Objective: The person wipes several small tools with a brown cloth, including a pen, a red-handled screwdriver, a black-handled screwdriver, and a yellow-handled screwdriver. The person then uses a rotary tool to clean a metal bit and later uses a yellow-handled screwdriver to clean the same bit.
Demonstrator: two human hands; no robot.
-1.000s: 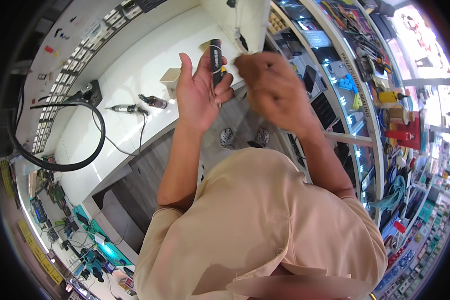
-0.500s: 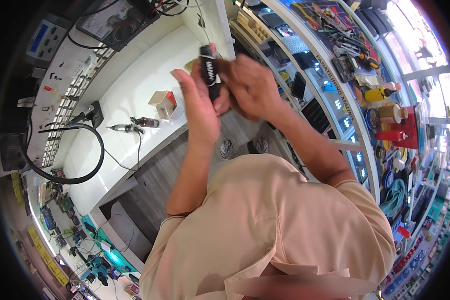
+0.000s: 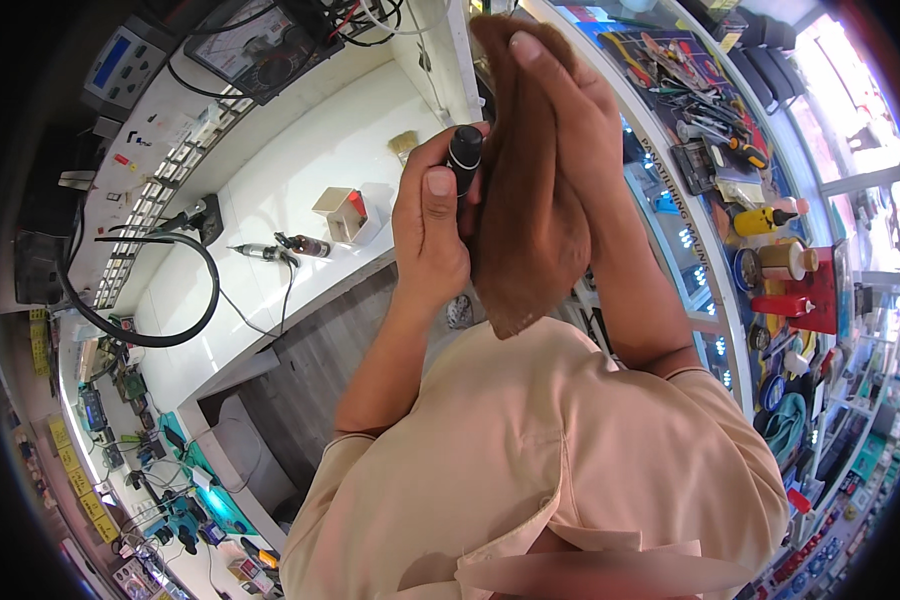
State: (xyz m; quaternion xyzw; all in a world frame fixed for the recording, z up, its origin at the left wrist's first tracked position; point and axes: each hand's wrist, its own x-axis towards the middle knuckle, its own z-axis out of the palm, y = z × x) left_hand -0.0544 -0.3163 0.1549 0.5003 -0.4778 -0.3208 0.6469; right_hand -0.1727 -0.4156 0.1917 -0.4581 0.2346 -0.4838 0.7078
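Note:
My left hand point(image 3: 430, 220) is wrapped round a short black cylinder point(image 3: 464, 150), held upright with its rounded, ringed end showing above my thumb. The rest of the cylinder is hidden by my fingers. In my right hand point(image 3: 580, 110), raised to the right of it, a soft brown cloth point(image 3: 530, 230) is pinched at its top and hangs in folds. The cloth's left edge comes close to my left fingers; whether they touch it I cannot tell. Behind my left hand a flat brush point(image 3: 403, 145) lies on the white bench point(image 3: 300, 150).
On the bench are a small open box point(image 3: 342, 212), a brown bottle point(image 3: 312, 246), a pen-shaped tool point(image 3: 255, 252) with a cord, and a looped black hose point(image 3: 215, 300). A multimeter point(image 3: 260, 60) stands at the back left. To the right is a glass display case point(image 3: 670, 190) with tools and bottles on top.
My right hand has moved up and away from the cylinder, and the brown cloth now hangs from it in full view. My left hand has turned the cylinder so its end faces up.

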